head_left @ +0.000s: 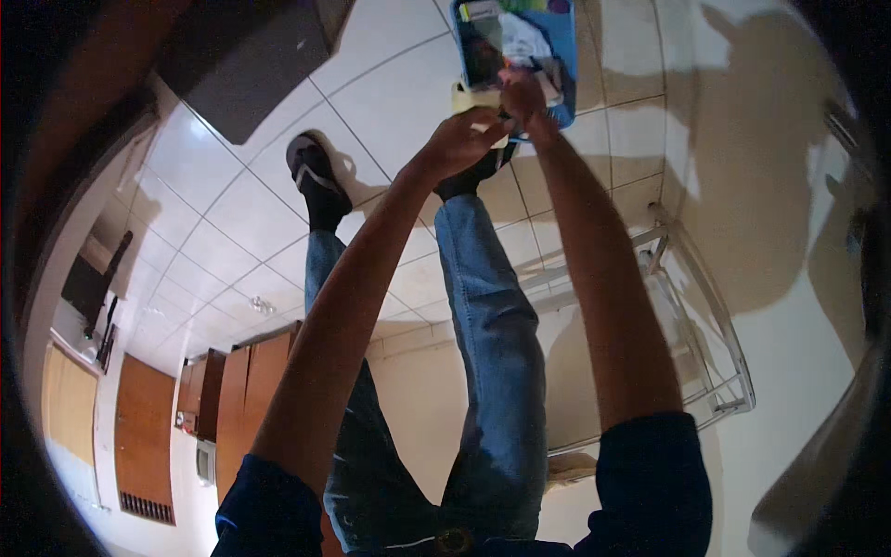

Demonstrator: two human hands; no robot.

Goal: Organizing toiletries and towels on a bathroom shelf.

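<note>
Right hand (524, 97) is over the blue basket's (567, 58) near end, left hand (464, 141) just outside; whether either pinches anything, I cannot tell.

Dim, uneven light; glare on tiles (264, 206) left of left hand (459, 144); shadowed wall (761, 204) right of right hand (523, 96); rim black, warped

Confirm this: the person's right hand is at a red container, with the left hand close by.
One detail is wrong: the head view shows the container is blue, not red. The right hand is at it, with the left hand close by.
</note>
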